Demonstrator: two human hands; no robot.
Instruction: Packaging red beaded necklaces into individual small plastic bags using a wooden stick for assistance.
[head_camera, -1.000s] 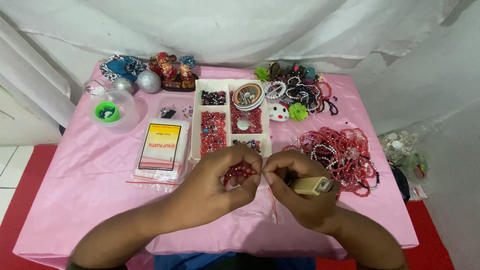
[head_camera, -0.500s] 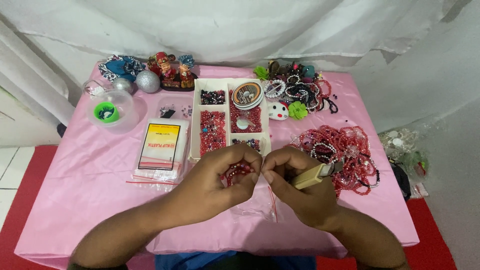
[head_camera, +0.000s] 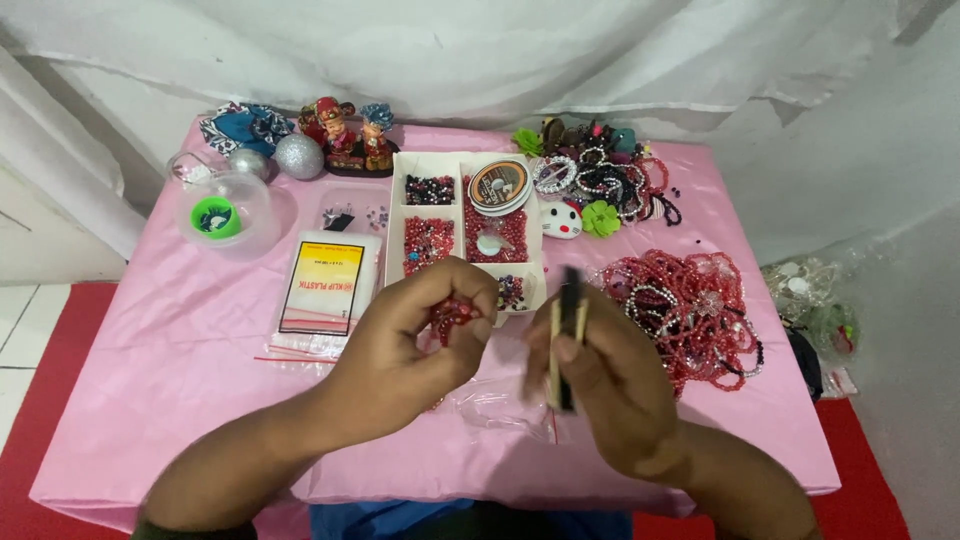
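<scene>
My left hand (head_camera: 412, 345) is closed around a small bunch of red beads (head_camera: 452, 314), held above the pink table (head_camera: 180, 340). My right hand (head_camera: 600, 385) grips a slim yellow and black lighter (head_camera: 566, 335) upright, a little to the right of the beads. The two hands are apart, with a gap between them. A thin red thread (head_camera: 553, 428) hangs down below my right hand. Behind my hands lies a white compartment tray (head_camera: 394, 232) with red and dark beads.
A heap of red bead bracelets (head_camera: 690, 305) lies right of my hands. A packet of clear plastic bags (head_camera: 325, 290) lies left of the tray. At the back stand a clear bowl (head_camera: 225, 210), silver balls (head_camera: 298, 156), two figurines (head_camera: 350, 135) and more bracelets (head_camera: 600, 175).
My right hand has pulled away from the left and turned the lighter from lying sideways to standing upright. The left hand keeps the beads.
</scene>
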